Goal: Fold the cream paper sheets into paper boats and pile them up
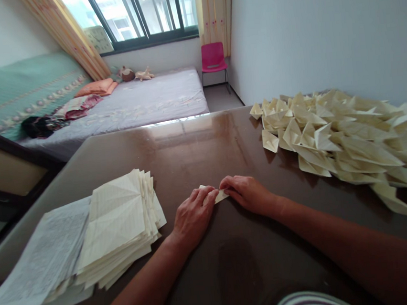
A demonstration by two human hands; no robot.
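A small folded piece of cream paper (222,196) lies on the brown table between my two hands, mostly covered by them. My left hand (196,214) presses on its left part, fingers together over it. At the other end, the fingertips of my right hand (248,194) pinch the paper's edge. Left of my hands lies a stack of creased cream sheets (114,214), fold lines showing on the top one. A big heap of folded paper boats (332,140) covers the right side of the table.
Printed white sheets (51,253) lie partly under the cream stack. The glossy brown table (174,150) reaches toward a bed (162,94). A dark wooden chair (14,175) stands at the left, a pink chair (213,58) by the far wall.
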